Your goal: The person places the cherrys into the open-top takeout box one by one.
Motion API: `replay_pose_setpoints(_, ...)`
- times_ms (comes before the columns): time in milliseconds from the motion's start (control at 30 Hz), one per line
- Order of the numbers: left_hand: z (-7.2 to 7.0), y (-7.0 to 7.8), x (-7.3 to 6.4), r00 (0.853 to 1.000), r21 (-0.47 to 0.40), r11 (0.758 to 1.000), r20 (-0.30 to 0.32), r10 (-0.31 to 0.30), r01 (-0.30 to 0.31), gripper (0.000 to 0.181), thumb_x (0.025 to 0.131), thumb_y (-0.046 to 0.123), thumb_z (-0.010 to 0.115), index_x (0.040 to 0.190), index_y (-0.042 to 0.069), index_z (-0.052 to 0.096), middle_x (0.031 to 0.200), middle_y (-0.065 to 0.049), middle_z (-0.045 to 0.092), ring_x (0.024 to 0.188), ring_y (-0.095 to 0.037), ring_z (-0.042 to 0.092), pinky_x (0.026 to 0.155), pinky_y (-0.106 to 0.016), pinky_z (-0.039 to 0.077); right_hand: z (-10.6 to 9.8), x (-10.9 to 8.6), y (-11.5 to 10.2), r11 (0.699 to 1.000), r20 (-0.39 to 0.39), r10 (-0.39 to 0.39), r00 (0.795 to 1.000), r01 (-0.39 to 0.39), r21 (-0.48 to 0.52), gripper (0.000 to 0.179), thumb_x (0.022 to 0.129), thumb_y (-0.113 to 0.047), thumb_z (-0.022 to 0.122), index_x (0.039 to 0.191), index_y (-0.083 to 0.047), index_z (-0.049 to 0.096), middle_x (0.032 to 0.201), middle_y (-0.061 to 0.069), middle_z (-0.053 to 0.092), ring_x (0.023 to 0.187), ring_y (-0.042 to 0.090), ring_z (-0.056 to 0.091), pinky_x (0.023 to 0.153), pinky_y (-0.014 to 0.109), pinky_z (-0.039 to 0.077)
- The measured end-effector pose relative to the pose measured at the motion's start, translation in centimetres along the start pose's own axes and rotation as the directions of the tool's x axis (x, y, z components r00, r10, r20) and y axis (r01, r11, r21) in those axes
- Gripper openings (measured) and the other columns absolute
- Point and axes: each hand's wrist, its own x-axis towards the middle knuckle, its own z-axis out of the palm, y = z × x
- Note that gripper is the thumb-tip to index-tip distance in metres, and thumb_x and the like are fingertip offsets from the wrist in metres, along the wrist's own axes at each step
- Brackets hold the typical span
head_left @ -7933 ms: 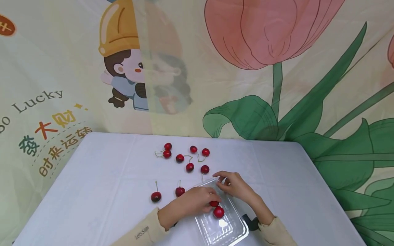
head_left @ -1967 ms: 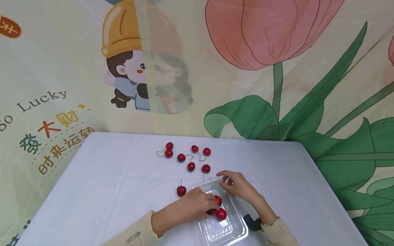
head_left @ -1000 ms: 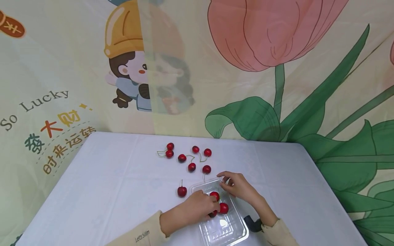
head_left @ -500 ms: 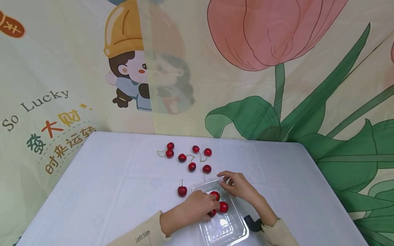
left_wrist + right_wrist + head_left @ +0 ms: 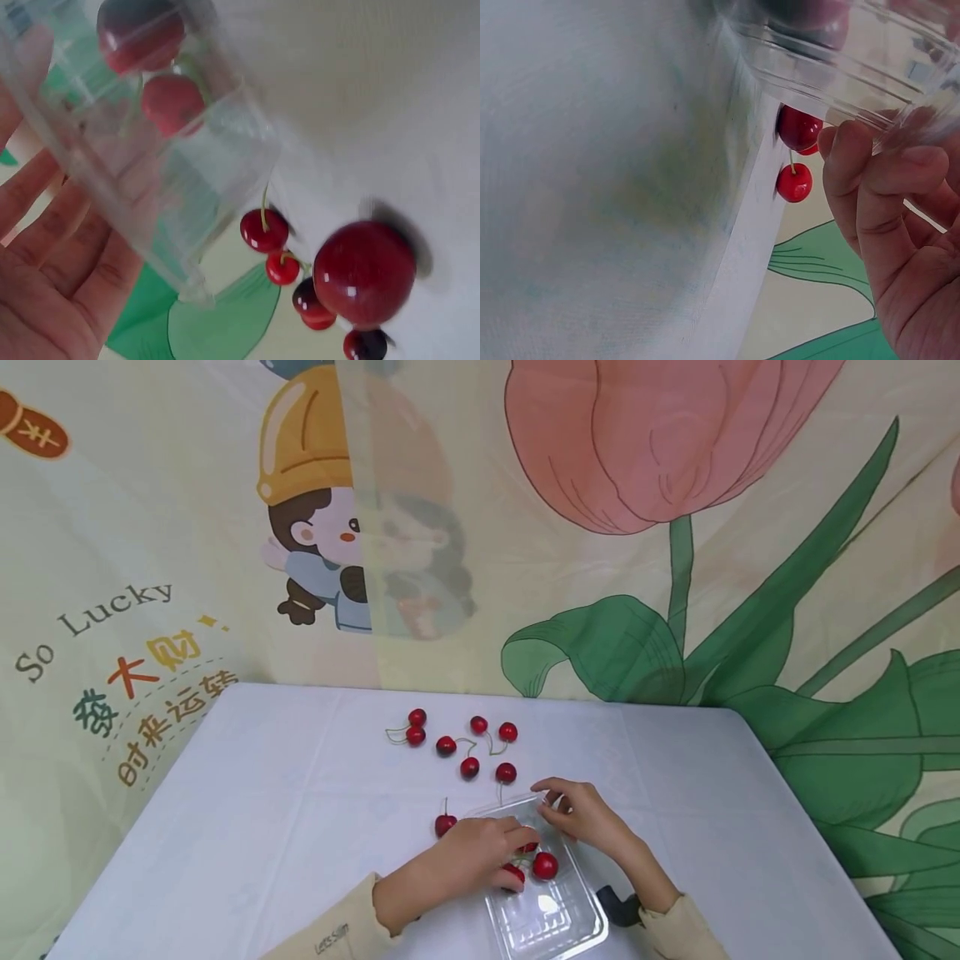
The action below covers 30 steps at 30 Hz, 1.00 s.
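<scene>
A clear plastic container [image 5: 555, 931] lies on the table, with red cherries [image 5: 545, 866] in it; the fingers partly cover others. My left hand [image 5: 472, 852] reaches over its left side, thumb and fingers spread apart around the cherries with green stems showing between. In the left wrist view the left hand [image 5: 60, 292] has loosely extended fingers, and two cherries [image 5: 172, 103] show through the plastic wall. My right hand [image 5: 585, 817] holds the container's far right corner; in the right wrist view bent fingers [image 5: 889, 187] meet the rim.
One stemmed cherry [image 5: 445, 824] sits just left of the container. Behind it several more cherries [image 5: 469, 767] lie on the white table [image 5: 315, 827], some in joined pairs. A printed backdrop [image 5: 420, 552] hangs behind the table. Something black [image 5: 618, 906] is near the right wrist.
The cherry formerly farthest left has gone from the table, and the container shows an added one. My left thumb and fingers have spread in the last half second. My right hand stays put.
</scene>
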Motion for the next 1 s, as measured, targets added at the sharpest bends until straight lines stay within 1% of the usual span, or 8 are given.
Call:
replay_pose_setpoints(100, -0.6, -0.6, -0.5, 0.998, -0.066, 0.998, -0.057, -0.024, 0.021, 0.058, 0.084, 0.042, 0.074, 0.134, 0.018, 0.057, 0.110, 0.003, 0.067, 0.093, -0.007, 0.064, 0.077, -0.018, 0.053, 0.1, 0.0, 0.1, 1.000, 0.003, -0.004, 1.000, 0.004, -0.003, 0.030, 0.089, -0.004, 0.067, 0.118, -0.002, 0.064, 0.085, 0.005, 0.064, 0.058, 0.008, 0.052, 0.047, 0.019, 0.047)
replay_pose_setpoints(200, -1.6, -1.3, -1.1, 0.988, -0.102, 0.994, -0.142, -0.061, 0.046, 0.062, 0.087, 0.043, 0.071, 0.140, 0.018, 0.051, 0.116, -0.001, 0.067, 0.099, -0.012, 0.067, 0.080, -0.025, 0.055, 0.0, 0.0, 0.1, 1.000, 0.002, -0.009, 1.000, 0.009, -0.006, 0.030, 0.089, -0.004, 0.068, 0.118, -0.002, 0.064, 0.086, 0.006, 0.064, 0.059, 0.008, 0.053, 0.048, 0.020, 0.049)
replay_pose_setpoints(333, -3.1, -2.4, -1.9, 0.955, -0.067, 0.991, -0.267, -0.130, 0.116, 0.062, 0.088, 0.044, 0.070, 0.141, 0.018, 0.051, 0.117, -0.004, 0.068, 0.098, -0.017, 0.069, 0.079, -0.031, 0.057, -0.2, 0.0, 0.2, 1.000, -0.002, -0.026, 1.000, 0.026, -0.008, 0.030, 0.088, -0.004, 0.068, 0.118, -0.001, 0.064, 0.086, 0.007, 0.064, 0.060, 0.009, 0.053, 0.048, 0.020, 0.048)
replay_pose_setpoints(400, -3.6, -3.0, -2.4, 0.936, -0.058, 0.985, -0.307, -0.173, 0.163, 0.061, 0.087, 0.044, 0.071, 0.139, 0.018, 0.053, 0.115, -0.005, 0.068, 0.096, -0.018, 0.069, 0.078, -0.033, 0.057, -0.2, -0.1, 0.1, 1.000, -0.001, -0.026, 1.000, 0.026, -0.006, 0.030, 0.089, -0.003, 0.068, 0.118, -0.001, 0.064, 0.086, 0.007, 0.064, 0.060, 0.010, 0.053, 0.047, 0.020, 0.048)
replay_pose_setpoints(533, -3.7, -4.2, -3.4, 0.908, -0.059, 0.970, -0.344, -0.241, 0.236, 0.058, 0.085, 0.042, 0.073, 0.135, 0.017, 0.057, 0.116, -0.004, 0.069, 0.096, -0.017, 0.068, 0.078, -0.033, 0.058, -0.1, -0.1, 0.2, 1.000, -0.001, -0.014, 1.000, 0.014, 0.002, 0.029, 0.089, -0.003, 0.068, 0.118, -0.001, 0.064, 0.086, 0.006, 0.063, 0.061, 0.010, 0.052, 0.047, 0.019, 0.047)
replay_pose_setpoints(633, -3.4, -4.9, -4.2, 0.896, -0.062, 0.961, -0.352, -0.272, 0.268, 0.054, 0.086, 0.039, 0.073, 0.132, 0.015, 0.060, 0.116, -0.005, 0.069, 0.092, -0.017, 0.069, 0.075, -0.033, 0.058, -0.1, -0.1, 0.1, 1.000, -0.001, -0.006, 1.000, 0.006, 0.005, 0.029, 0.089, -0.003, 0.067, 0.118, -0.002, 0.064, 0.086, 0.006, 0.063, 0.059, 0.009, 0.052, 0.047, 0.019, 0.046)
replay_pose_setpoints(733, -2.7, -5.4, -4.8, 0.895, -0.063, 0.956, -0.339, -0.291, 0.287, 0.049, 0.087, 0.038, 0.072, 0.128, 0.013, 0.062, 0.112, -0.005, 0.070, 0.085, -0.015, 0.068, 0.070, -0.031, 0.057, -0.1, -0.1, 0.2, 1.000, -0.002, -0.002, 1.000, 0.002, 0.006, 0.029, 0.089, -0.004, 0.067, 0.118, -0.002, 0.064, 0.085, 0.005, 0.063, 0.059, 0.008, 0.051, 0.047, 0.018, 0.046)
replay_pose_setpoints(1000, -0.7, -5.8, -5.7, 0.926, -0.056, 0.954, -0.233, -0.299, 0.294, 0.034, 0.087, 0.026, 0.074, 0.118, 0.013, 0.067, 0.104, -0.003, 0.070, 0.078, -0.011, 0.065, 0.068, -0.031, 0.056, 0.0, -0.2, 0.1, 1.000, -0.004, -0.001, 1.000, 0.001, 0.009, 0.030, 0.089, -0.004, 0.068, 0.119, -0.002, 0.064, 0.085, 0.005, 0.062, 0.058, 0.008, 0.051, 0.047, 0.019, 0.047)
